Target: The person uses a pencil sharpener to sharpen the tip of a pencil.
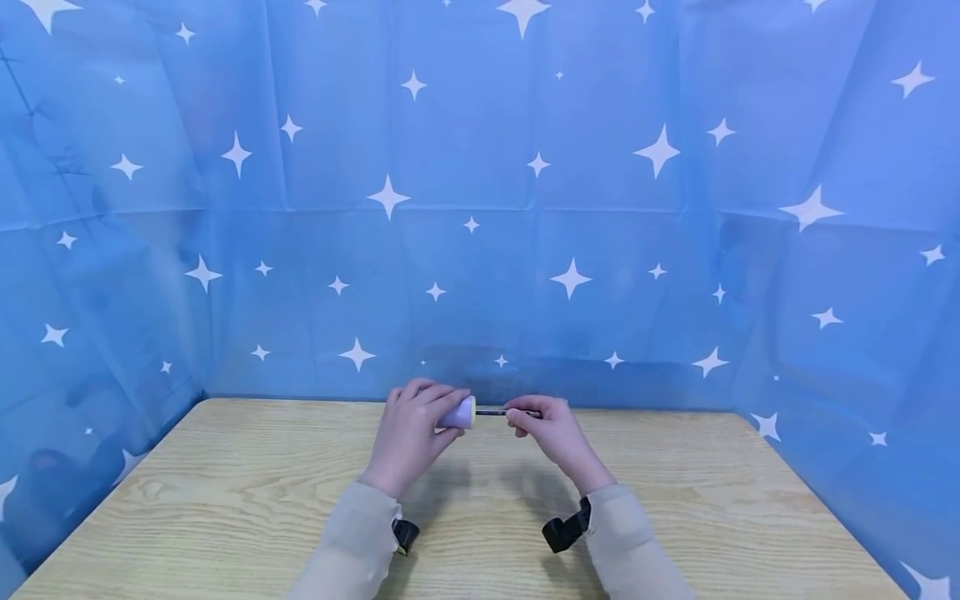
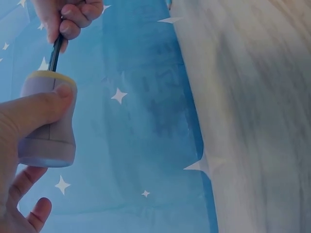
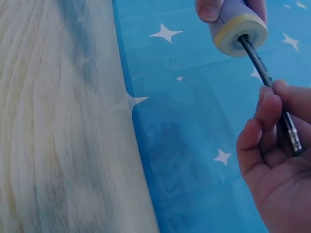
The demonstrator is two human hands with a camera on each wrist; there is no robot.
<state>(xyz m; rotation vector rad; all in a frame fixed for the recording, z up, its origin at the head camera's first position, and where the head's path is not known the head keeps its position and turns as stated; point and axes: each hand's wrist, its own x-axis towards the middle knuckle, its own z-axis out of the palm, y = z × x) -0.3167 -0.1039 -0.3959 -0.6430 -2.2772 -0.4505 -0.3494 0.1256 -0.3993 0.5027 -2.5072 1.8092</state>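
In the head view, my left hand grips a lilac, waisted pencil sharpener with a yellow rim, held sideways above the table. The thumb lies along its body in the left wrist view. A thin black pencil enters the round hole in the sharpener's end face, so its tip is hidden. My right hand pinches the pencil between thumb and fingers, a short way from the hole. Silvery marks run along the pencil's rear part in the right wrist view.
The wooden table spreads beneath both hands. A blue curtain with white stars stands behind the table and along both sides. Black wrist devices are worn at both cuffs.
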